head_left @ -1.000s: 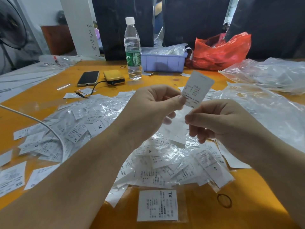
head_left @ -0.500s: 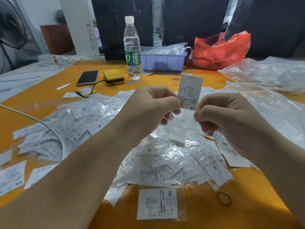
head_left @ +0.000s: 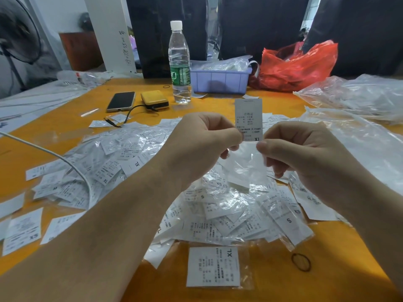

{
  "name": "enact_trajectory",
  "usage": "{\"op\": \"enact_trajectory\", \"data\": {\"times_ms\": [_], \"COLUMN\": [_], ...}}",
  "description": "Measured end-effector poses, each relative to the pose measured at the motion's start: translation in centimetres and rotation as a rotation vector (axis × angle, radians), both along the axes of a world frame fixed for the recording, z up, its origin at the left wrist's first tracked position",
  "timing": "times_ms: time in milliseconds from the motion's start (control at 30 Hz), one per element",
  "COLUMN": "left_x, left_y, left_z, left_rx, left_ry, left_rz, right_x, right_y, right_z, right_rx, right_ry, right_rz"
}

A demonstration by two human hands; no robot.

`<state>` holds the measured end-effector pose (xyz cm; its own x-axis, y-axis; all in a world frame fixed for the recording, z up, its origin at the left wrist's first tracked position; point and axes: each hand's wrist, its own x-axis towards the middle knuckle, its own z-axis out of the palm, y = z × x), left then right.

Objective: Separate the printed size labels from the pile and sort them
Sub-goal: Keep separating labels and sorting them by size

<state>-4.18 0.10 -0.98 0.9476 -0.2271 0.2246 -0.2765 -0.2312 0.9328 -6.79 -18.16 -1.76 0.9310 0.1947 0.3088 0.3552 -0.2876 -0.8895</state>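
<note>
Higher now, the XL label (head_left: 248, 118) stands upright, both hands' fingers (head_left: 234, 136) pinching it.

The pile of labels (head_left: 196, 192) covered the middle of the surface (head_left: 327, 280), leaving bare orange only along the near edge, where one XL label (head_left: 213, 267) and a rubber band (head_left: 301, 262) lay. At the far side a water bottle (head_left: 180, 66), phone (head_left: 121, 101), yellow case (head_left: 154, 100) and blue tray (head_left: 220, 80) stood close together. Clear plastic bags (head_left: 359, 94) crowded the right side, and a white cable (head_left: 54, 158) crossed the left.
</note>
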Motion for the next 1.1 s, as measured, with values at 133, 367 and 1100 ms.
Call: {"op": "enact_trajectory", "data": {"times_ms": [133,367,1100], "left_x": [-0.33,-0.36,-0.32], "left_y": [-0.21,-0.18,-0.2], "left_z": [0.07,0.05,-0.14], "left_rx": [0.03,0.056,0.069], "left_ry": [-0.02,-0.001,-0.141], "left_rz": [-0.006,-0.03,0.057], "right_x": [0.05,0.02,-0.28], "right_y": [0.15,0.13,0.44], "right_z": [-0.12,-0.09,-0.01], "right_rx": [0.019,0.019,-0.033], "right_ry": [-0.032,-0.045,-0.107], "right_rz": [0.02,0.007,-0.068]}}
